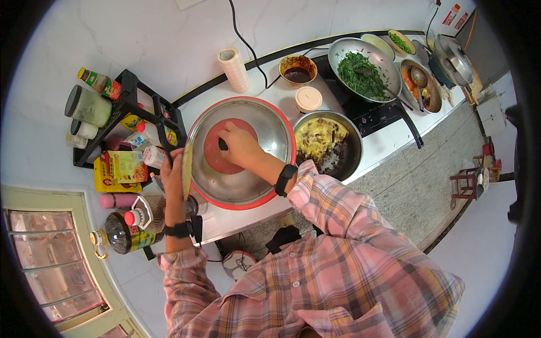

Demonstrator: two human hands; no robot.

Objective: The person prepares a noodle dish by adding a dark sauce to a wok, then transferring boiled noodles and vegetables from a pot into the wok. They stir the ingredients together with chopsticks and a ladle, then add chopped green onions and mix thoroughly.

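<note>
Before me sits a wide, shiny steel round vessel or lid (266, 173) with a thick red rim and a red disc (236, 164) at its centre. My right hand (241, 145) reaches over the disc, its fingers closed around a small black knob-like piece (222, 144). My left hand (171, 173) is at the left rim, holding a pale yellow, curved thing (186, 169) seen edge-on, possibly a dish. Right of the steel piece stands a metal pan (357, 158) with yellow egg-like food (319, 135) and dark bits.
A black rack (127, 112) with jars and packets stands left, above bottles (122, 232). Behind are a paper roll (234, 72), a sauce bowl (315, 69) and a lidded tub (308, 99). Rightward, a wok (391, 72) of chopped greens sits on a cooktop (376, 120), its handle overhanging the counter.
</note>
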